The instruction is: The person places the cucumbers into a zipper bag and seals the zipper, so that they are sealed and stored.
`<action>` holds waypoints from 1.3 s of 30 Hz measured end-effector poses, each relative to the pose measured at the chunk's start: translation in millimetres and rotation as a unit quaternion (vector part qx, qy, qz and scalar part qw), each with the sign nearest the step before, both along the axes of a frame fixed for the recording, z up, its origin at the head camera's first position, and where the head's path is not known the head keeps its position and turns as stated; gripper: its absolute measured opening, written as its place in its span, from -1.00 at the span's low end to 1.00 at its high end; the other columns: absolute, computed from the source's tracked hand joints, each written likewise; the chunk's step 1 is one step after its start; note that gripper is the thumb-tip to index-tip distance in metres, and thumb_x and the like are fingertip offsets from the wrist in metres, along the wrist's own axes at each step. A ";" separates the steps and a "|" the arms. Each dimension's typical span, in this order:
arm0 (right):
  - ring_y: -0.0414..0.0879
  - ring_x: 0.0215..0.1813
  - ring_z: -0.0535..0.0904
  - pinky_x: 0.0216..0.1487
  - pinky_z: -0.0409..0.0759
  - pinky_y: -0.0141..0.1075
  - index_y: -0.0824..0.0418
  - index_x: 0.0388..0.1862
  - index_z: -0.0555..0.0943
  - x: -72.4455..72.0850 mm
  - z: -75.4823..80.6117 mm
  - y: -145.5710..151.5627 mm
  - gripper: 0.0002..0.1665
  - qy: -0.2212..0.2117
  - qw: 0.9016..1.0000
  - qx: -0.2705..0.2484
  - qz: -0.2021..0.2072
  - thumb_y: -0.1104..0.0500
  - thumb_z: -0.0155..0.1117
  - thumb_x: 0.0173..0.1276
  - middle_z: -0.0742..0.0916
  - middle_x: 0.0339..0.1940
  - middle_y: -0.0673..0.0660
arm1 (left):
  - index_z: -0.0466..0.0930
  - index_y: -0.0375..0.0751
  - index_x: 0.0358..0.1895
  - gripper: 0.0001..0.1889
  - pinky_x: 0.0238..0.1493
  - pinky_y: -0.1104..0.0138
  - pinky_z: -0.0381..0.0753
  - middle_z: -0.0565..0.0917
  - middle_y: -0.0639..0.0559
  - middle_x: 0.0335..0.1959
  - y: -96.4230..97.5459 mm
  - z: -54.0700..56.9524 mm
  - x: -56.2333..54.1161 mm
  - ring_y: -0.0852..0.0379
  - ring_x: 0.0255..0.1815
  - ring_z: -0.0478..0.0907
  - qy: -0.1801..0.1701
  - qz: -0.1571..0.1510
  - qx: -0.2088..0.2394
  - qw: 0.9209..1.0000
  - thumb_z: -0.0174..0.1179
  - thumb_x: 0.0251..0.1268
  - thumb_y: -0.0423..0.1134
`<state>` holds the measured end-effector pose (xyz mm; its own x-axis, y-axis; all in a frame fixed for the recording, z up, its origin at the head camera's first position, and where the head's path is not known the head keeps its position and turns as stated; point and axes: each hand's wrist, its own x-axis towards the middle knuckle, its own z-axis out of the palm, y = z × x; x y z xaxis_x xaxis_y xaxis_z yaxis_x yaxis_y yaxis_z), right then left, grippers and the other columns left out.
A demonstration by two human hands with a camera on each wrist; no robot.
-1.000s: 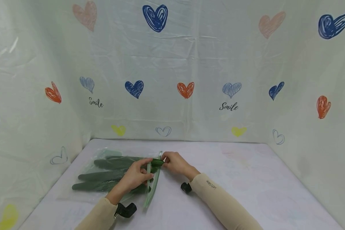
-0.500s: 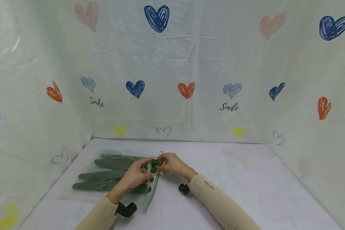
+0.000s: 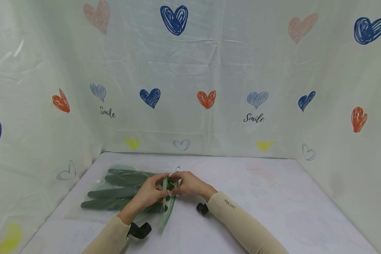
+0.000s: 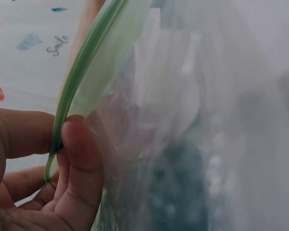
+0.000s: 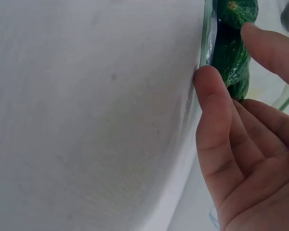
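Note:
A clear zip bag [image 3: 168, 211] with a green-edged mouth lies on the left half of the table, its mouth facing right. Inside it several long dark green cucumbers [image 3: 106, 204] lie side by side. My left hand [image 3: 150, 192] pinches the near layer of the mouth; in the left wrist view its thumb and finger hold the green zip strip [image 4: 82, 62]. At the mouth, my right hand [image 3: 188, 183] has its fingers around the opening. In the right wrist view its thumb touches a cucumber end [image 5: 233, 48], and a fingertip [image 5: 209, 79] rests on the bag's edge.
The white table [image 3: 257, 204] runs to a white curtain [image 3: 228, 74] printed with hearts, which also closes both sides. A black wrist camera [image 3: 140, 231] sits under the left sleeve, and another black wrist camera [image 3: 202, 209] under the right.
My right hand has moved left and slightly nearer, into the bag's mouth. The cucumber end that stuck out has gone back inside. My left hand keeps its pinch.

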<state>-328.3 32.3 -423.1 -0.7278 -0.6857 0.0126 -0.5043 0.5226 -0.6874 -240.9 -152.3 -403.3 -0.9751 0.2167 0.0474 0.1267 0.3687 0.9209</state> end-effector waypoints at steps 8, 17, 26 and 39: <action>-0.26 -0.35 0.56 -0.35 0.57 -0.40 0.17 0.13 0.56 4.5 1.1 3.7 -0.44 0.020 1.000 0.016 0.010 0.18 0.48 0.12 0.68 -0.20 -0.01 | 0.23 -0.32 0.41 -0.31 -0.50 0.13 0.62 0.58 -0.09 -0.68 -0.9 -2.7 -1.5 -0.11 -0.62 0.55 -0.005 0.001 0.006 1.000 0.26 0.18 -0.46; -0.28 -0.28 0.54 -0.29 0.55 -0.43 0.14 0.07 0.58 7.9 1.2 0.4 -0.49 0.025 0.999 0.036 0.017 0.17 0.49 0.11 0.67 -0.29 -0.05 | 0.23 -0.33 0.41 -0.31 -0.50 0.16 0.62 0.60 -0.11 -0.65 -2.2 -1.5 -0.9 -0.02 -0.62 0.55 -0.003 -0.004 0.010 1.000 0.25 0.18 -0.46; -0.27 -0.28 0.53 -0.23 0.53 -0.40 0.07 0.03 0.56 6.3 -0.3 -2.3 -0.45 0.023 0.999 0.041 0.020 0.12 0.55 0.04 0.64 -0.27 -0.08 | 0.22 -0.37 0.40 -0.31 -0.53 0.18 0.62 0.61 -0.09 -0.65 -3.6 -2.5 -1.1 0.00 -0.65 0.55 0.005 -0.013 0.006 1.000 0.25 0.18 -0.46; -0.27 -0.31 0.53 -0.29 0.54 -0.41 0.11 0.12 0.53 6.0 -3.1 0.2 -0.41 0.021 0.999 0.026 0.042 0.14 0.51 0.10 0.64 -0.21 -0.09 | 0.22 -0.39 0.40 -0.31 -0.52 0.16 0.61 0.60 -0.10 -0.65 -2.6 -1.3 -1.3 -0.04 -0.64 0.54 0.011 -0.015 0.006 1.000 0.26 0.18 -0.46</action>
<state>-322.4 32.4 -426.1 -0.6675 -0.7446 0.0037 -0.5750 0.5122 -0.6380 -242.2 -154.9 -404.6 -0.9666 0.2459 0.0719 0.1583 0.3525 0.9223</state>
